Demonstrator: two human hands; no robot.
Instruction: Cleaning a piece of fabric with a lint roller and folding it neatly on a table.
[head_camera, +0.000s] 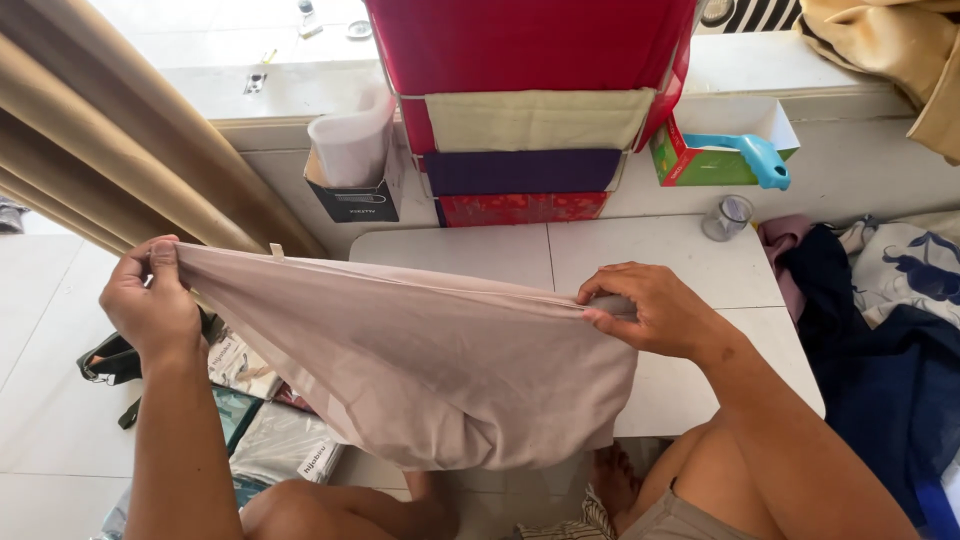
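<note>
The person holds a pale pinkish-beige cloth (430, 370) stretched between both hands, above the near edge of the low white tabletop (690, 270). The left hand (150, 305) pinches one upper corner, out past the tabletop's left end and over the floor; thumb and fingers are pressed together on the fabric. The right hand (655, 310) pinches the opposite end of the same top edge, over the tabletop's near part, with fingertips closed tightly on a small fold. Each grip is shut on the cloth, neither spread.

The taut top edge runs between the two grips, nearly level, a little higher at the left. That edge is the cloth's long axis, lying roughly along the tabletop's near edge. From it the rest of the cloth hangs downward in a rounded sag, its lower edge dropping below the tabletop toward the person's knees. Both hands sit equally at the cloth, one at each end.

Behind the tabletop stands a stack of folded cloths (525, 120), red, cream and purple. To the tabletop's right lies a dark blue pile of fabric (880, 350)
</note>
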